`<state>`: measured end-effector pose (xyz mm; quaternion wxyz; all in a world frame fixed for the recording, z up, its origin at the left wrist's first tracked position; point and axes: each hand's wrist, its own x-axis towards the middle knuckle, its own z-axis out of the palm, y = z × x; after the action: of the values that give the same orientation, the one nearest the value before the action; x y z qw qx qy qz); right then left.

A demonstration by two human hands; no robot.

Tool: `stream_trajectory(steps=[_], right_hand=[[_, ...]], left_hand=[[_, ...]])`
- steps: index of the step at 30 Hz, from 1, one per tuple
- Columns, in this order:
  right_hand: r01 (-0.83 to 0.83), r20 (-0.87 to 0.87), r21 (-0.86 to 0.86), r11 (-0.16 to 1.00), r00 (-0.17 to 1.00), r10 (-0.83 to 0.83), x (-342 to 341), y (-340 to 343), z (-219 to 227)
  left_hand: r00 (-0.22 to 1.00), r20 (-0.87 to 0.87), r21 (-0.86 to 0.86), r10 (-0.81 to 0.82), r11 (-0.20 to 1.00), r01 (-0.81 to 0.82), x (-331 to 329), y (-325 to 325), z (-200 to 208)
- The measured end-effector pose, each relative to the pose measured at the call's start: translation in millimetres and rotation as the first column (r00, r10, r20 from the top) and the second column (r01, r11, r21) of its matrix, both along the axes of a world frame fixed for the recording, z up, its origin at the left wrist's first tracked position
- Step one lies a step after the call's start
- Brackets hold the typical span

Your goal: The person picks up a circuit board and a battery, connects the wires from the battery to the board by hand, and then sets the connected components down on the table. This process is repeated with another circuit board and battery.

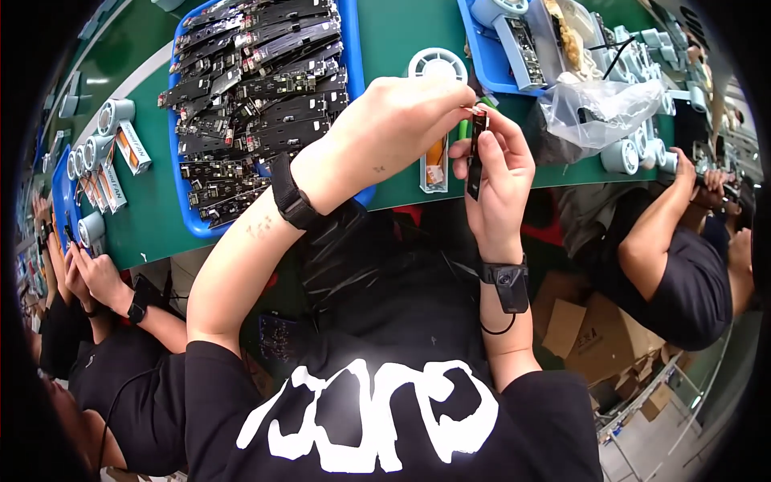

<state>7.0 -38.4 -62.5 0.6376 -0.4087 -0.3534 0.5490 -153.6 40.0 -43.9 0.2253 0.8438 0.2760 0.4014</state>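
My right hand (pixel 499 161) holds a narrow black circuit board (pixel 477 153) upright between thumb and fingers, above the table's near edge. My left hand (pixel 409 112) reaches across from the left, and its fingers pinch together at the board's top end. Whatever sits in that pinch is too small to make out. Just beyond my hands lies a pale blue handheld fan housing (pixel 434 178), its round head (pixel 438 63) pointing away from me. The handle lies partly behind my left hand, with something orange visible inside it.
A blue tray (pixel 353 64) full of black circuit boards stands at the left. Another blue tray (pixel 482 68) with fan parts and a clear plastic bag (pixel 590 112) is at the right. More fan housings (pixel 116 116) lie far left. Co-workers sit on both sides; a cardboard box (pixel 602 337) stands lower right.
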Motion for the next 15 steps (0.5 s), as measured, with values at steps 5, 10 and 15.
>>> stream_trajectory(steps=[5,10,15], right_hand=[[-0.020,-0.038,-0.018,1.000,0.999,0.019,3.1,-0.3,-5.5],[-0.034,-0.041,-0.028,0.999,0.999,0.033,3.4,1.2,-5.8],[-0.046,-0.045,-0.030,0.999,0.998,0.044,3.6,3.5,-5.9]], left_hand=[[0.998,-0.007,0.037,0.062,0.997,-0.061,2.4,-2.5,-1.8],[0.998,-0.036,0.021,0.045,0.999,-0.044,-0.5,-2.0,-0.3],[0.999,0.017,0.088,0.028,0.996,-0.029,-1.5,1.2,-3.2]])
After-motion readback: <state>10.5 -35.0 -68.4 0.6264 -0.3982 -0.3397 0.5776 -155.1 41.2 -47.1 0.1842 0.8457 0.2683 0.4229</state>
